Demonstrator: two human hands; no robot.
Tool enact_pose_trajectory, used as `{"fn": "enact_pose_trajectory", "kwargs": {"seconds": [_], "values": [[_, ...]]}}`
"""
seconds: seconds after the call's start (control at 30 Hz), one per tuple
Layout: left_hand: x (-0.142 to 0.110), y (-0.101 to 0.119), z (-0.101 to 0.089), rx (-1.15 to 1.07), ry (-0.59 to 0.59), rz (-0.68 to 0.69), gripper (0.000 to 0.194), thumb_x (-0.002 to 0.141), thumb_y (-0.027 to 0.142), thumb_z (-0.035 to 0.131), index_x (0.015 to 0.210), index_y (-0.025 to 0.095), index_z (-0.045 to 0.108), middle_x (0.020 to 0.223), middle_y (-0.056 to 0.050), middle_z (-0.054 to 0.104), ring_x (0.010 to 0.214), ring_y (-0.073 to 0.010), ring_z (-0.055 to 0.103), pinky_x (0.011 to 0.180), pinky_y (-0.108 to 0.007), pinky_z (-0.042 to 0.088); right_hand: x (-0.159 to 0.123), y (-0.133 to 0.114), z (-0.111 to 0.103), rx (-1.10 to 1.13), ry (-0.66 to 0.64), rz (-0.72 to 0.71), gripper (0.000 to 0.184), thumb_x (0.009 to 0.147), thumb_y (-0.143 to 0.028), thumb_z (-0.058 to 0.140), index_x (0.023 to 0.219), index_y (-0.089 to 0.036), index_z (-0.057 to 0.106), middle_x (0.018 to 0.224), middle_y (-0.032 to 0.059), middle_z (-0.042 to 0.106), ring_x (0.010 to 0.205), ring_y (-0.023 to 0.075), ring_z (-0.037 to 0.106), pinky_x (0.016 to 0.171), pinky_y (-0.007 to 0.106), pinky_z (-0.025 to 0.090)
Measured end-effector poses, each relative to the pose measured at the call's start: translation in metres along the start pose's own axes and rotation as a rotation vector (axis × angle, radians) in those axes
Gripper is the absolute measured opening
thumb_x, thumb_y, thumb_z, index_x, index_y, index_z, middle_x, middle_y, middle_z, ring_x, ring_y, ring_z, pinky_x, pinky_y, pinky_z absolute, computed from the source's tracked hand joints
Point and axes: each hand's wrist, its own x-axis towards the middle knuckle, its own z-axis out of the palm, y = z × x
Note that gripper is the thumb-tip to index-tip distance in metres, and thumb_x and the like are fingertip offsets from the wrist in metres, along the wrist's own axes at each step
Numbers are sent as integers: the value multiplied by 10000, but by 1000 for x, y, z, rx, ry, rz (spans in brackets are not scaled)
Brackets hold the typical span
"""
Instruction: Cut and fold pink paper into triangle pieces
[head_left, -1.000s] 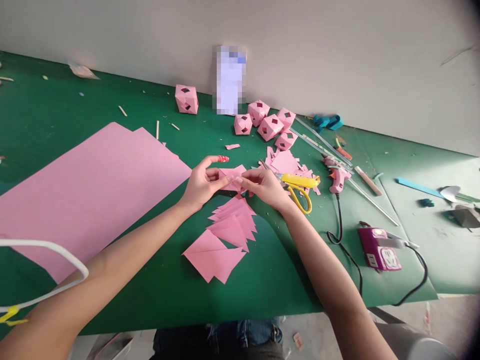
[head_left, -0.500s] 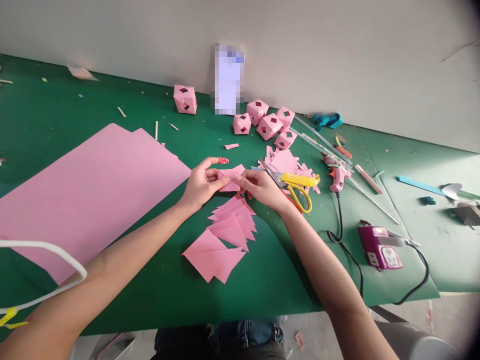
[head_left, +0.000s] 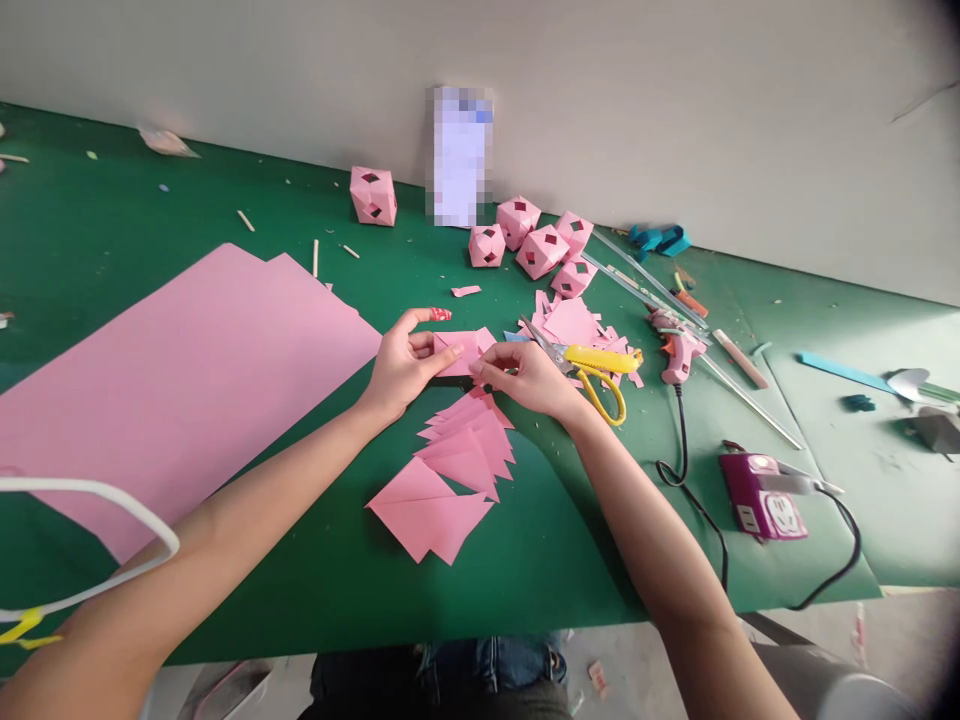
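Observation:
A small piece of pink paper (head_left: 461, 352) lies on the green table (head_left: 112, 230) between both hands. My left hand (head_left: 405, 365) pinches its left side, index finger raised. My right hand (head_left: 529, 378) pinches its lower right edge with fingers curled. Just below the hands lies a fan of folded pink triangles (head_left: 465, 445), and nearer me a bigger folded pink piece (head_left: 427, 510). Yellow-handled scissors (head_left: 592, 365) rest right of my right hand.
A large pink sheet (head_left: 180, 380) covers the left. Several pink paper cubes (head_left: 536, 250) stand by the wall, one more cube (head_left: 373, 196) further left. Pink scraps (head_left: 574, 325), a pink glue gun (head_left: 677, 352) with cord and a purple power socket (head_left: 761, 495) lie on the right.
The pink piece between my hands has been pressed down slightly toward the table; both hands stay almost in place.

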Motion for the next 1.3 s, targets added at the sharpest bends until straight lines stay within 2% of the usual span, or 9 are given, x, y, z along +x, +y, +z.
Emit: {"fn": "enact_pose_trajectory", "kwargs": {"seconds": [0.1,0.23,0.33,0.5,0.67,0.77,0.9,1.13,1.3], "values": [[-1,-1,1,21,12,15,564,704,325,889,1168,206,593,727,33,698,672,-162,697,699,-311,578,2,2,0,46,8,-6,398,878,-573,714,754,-195,707,771,54,774,718,196,709,653,309,524],[-1,-3,2,35,60,56,503,731,325,866,1138,214,591,684,59,635,635,-142,650,656,-290,539,3,4,2,161,19,15,498,847,-680,715,759,-190,703,756,62,769,659,185,690,634,317,547],[0,-4,1,19,91,66,485,730,329,860,1114,213,589,751,32,680,682,-149,672,694,-299,552,1,3,2,217,-1,37,562,847,-739,677,797,-181,721,778,61,761,602,153,658,572,291,522],[2,-4,0,8,114,83,439,719,329,862,1064,205,620,775,14,706,731,-160,692,737,-304,567,2,5,5,242,64,31,492,783,-666,794,808,-182,708,753,25,719,558,128,633,532,269,486],[2,-5,-1,31,8,66,434,736,332,855,1086,198,637,816,-4,737,752,-175,716,756,-319,584,6,11,10,347,249,25,428,805,-608,806,791,-198,680,672,-8,678,539,125,618,535,266,484],[1,-6,-3,61,-74,55,453,745,303,853,1128,191,638,817,-7,743,763,-179,727,777,-323,591,6,12,12,378,292,2,401,831,-578,796,783,-201,669,643,-14,670,547,137,643,554,272,492],[2,-5,-4,82,-108,44,489,728,309,872,1142,193,640,809,-1,742,770,-179,731,781,-322,596,4,11,10,326,303,-58,388,832,-549,809,754,-193,676,627,-12,676,569,135,647,582,264,498],[1,0,-1,32,10,25,482,671,292,887,1079,186,654,687,54,674,662,-131,674,696,-267,565,4,6,13,382,186,39,499,810,-677,768,839,-184,691,621,-9,665,547,136,649,455,232,414],[1,-2,-2,80,-62,27,467,702,308,891,1087,181,661,716,37,692,673,-132,681,703,-266,561,5,5,17,412,228,35,512,715,-644,852,683,-192,613,580,-33,599,482,90,528,420,224,352]]}}
